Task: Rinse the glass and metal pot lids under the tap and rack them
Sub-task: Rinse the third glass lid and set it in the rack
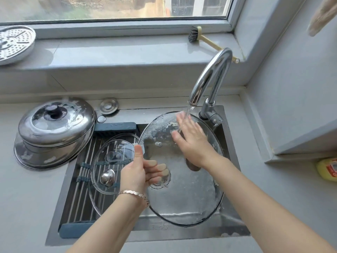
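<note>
A large glass lid (184, 194) is held tilted over the sink, soapy and wet. My left hand (138, 170) grips its left rim, thumb on the near face and fingers seen through the glass behind it. My right hand (191, 137) lies flat with straight fingers on the lid's upper part, under the stream from the chrome tap (209, 79). Two smaller glass lids (109, 161) with a metal knob rest on the roll-up rack (82, 189) over the sink's left half. Two stacked metal lids (54, 130), soapy, sit on the counter at the left.
The steel sink (231, 156) lies below the lid. A perforated steamer plate (14, 42) and a dish brush (200, 36) lie on the window sill. A small metal disc (108, 106) sits behind the rack. A yellow bottle (328, 168) stands at the right.
</note>
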